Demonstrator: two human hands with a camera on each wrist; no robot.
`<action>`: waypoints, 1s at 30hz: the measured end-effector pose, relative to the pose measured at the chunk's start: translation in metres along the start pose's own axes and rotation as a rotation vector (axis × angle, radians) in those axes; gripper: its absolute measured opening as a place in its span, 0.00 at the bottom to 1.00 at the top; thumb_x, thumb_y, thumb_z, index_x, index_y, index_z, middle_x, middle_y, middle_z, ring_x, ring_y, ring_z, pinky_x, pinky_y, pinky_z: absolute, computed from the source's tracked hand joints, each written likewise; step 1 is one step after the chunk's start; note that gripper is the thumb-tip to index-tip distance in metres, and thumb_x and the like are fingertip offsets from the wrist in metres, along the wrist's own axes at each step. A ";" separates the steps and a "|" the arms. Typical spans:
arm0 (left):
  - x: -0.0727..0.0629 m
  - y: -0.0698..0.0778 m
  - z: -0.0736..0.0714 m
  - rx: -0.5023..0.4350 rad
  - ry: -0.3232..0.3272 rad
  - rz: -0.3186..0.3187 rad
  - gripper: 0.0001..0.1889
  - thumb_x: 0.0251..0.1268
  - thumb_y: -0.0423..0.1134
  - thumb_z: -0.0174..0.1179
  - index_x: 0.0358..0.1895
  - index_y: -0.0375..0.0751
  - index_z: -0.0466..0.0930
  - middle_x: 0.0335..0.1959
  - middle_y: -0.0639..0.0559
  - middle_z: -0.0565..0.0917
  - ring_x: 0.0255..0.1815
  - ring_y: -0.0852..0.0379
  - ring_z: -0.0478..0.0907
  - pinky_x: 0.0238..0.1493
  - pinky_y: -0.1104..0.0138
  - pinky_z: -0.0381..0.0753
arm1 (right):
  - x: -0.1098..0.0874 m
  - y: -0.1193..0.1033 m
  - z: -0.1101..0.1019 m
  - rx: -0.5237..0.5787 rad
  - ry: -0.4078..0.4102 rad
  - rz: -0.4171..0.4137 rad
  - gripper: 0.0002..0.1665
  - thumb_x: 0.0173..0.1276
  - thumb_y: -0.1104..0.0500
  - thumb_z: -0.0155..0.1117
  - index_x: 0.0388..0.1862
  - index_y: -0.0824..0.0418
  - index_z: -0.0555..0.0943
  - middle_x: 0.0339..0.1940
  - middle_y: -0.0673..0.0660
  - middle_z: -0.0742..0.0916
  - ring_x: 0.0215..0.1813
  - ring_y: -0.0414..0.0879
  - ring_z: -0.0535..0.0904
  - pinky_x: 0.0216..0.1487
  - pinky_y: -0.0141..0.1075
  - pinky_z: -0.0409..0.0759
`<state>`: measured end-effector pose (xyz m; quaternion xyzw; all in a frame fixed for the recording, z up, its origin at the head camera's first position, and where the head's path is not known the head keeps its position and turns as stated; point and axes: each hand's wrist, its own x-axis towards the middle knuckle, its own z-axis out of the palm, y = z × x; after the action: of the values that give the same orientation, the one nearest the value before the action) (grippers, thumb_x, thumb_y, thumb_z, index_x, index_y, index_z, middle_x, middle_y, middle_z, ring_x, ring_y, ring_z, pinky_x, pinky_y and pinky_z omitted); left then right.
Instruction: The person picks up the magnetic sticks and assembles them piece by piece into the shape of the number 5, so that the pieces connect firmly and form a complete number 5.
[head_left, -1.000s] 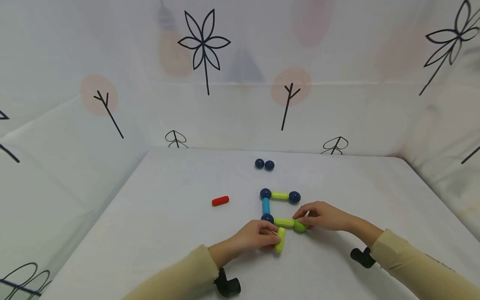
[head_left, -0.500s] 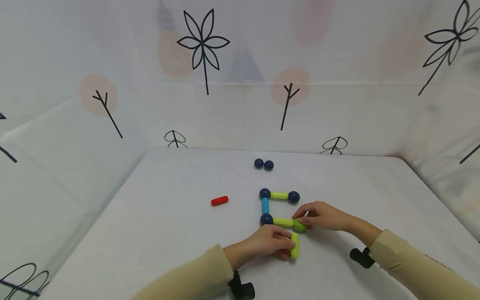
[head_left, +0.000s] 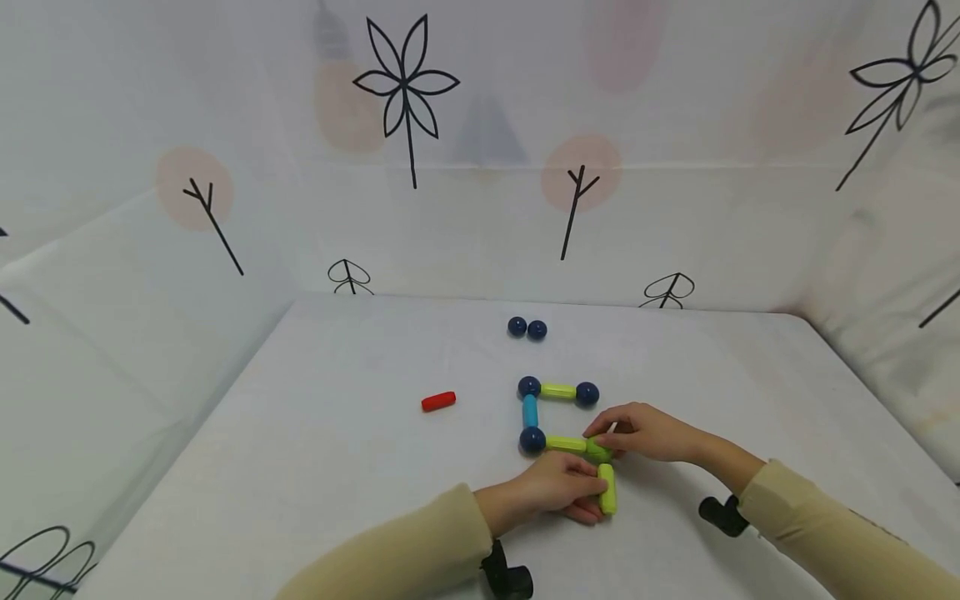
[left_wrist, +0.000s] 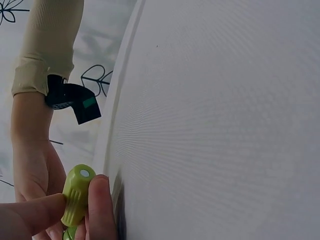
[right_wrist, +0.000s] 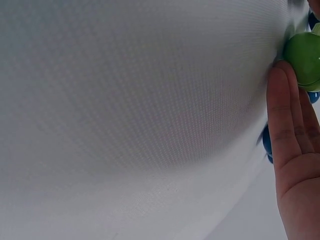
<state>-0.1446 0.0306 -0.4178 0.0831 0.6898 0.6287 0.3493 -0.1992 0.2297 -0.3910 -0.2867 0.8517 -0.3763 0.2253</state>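
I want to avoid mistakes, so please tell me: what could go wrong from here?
The left hand is close to the joined yellow-green rod and might bump it loose. The pinched yellow-green rod could push the green ball sideways if the right hand holds that ball too lightly.

A short red plastic-looking rod [head_left: 438, 402] lies on the white, smooth-topped table [head_left: 337, 467], left of its middle. Two glossy dark-blue balls [head_left: 517, 326] sit side by side near the table's far edge. Beyond that edge hangs a white fabric backdrop [head_left: 480, 233], printed with a black-outlined six-petalled flower [head_left: 405, 83] and a black forked twig [head_left: 575, 204] over a pale peach disc [head_left: 558, 171].
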 end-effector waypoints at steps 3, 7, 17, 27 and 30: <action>0.003 -0.001 0.002 -0.023 0.018 -0.014 0.10 0.65 0.34 0.57 0.45 0.32 0.78 0.29 0.46 0.83 0.32 0.46 0.84 0.32 0.63 0.82 | 0.001 0.000 0.000 0.000 0.000 -0.002 0.13 0.69 0.58 0.56 0.48 0.61 0.80 0.41 0.52 0.83 0.35 0.45 0.79 0.38 0.35 0.79; 0.007 -0.002 0.003 -0.058 0.038 -0.028 0.09 0.65 0.34 0.57 0.43 0.32 0.78 0.28 0.44 0.84 0.32 0.45 0.84 0.32 0.62 0.82 | 0.001 -0.001 -0.001 0.006 -0.002 -0.019 0.13 0.69 0.58 0.56 0.48 0.63 0.80 0.40 0.52 0.83 0.34 0.44 0.79 0.37 0.35 0.79; 0.007 -0.001 0.005 -0.099 0.075 -0.053 0.07 0.64 0.34 0.58 0.41 0.33 0.77 0.27 0.43 0.84 0.32 0.45 0.84 0.31 0.63 0.82 | 0.000 0.000 0.000 -0.002 -0.004 -0.016 0.14 0.69 0.58 0.56 0.48 0.63 0.80 0.40 0.52 0.83 0.33 0.46 0.79 0.37 0.36 0.79; 0.004 -0.003 0.008 -0.088 0.139 -0.031 0.08 0.63 0.33 0.59 0.42 0.32 0.78 0.27 0.44 0.83 0.31 0.45 0.84 0.30 0.62 0.82 | 0.001 0.001 0.000 -0.020 0.000 -0.005 0.14 0.70 0.58 0.56 0.49 0.62 0.80 0.38 0.52 0.83 0.33 0.47 0.79 0.36 0.36 0.79; 0.003 -0.002 0.009 -0.075 0.153 -0.029 0.07 0.63 0.33 0.59 0.40 0.32 0.78 0.26 0.44 0.83 0.30 0.45 0.84 0.29 0.63 0.82 | 0.001 0.001 0.000 -0.018 -0.001 -0.003 0.14 0.69 0.58 0.56 0.49 0.62 0.80 0.39 0.52 0.83 0.33 0.46 0.79 0.36 0.36 0.79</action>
<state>-0.1414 0.0390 -0.4209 0.0117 0.6915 0.6536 0.3073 -0.2001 0.2299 -0.3921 -0.2900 0.8545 -0.3690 0.2226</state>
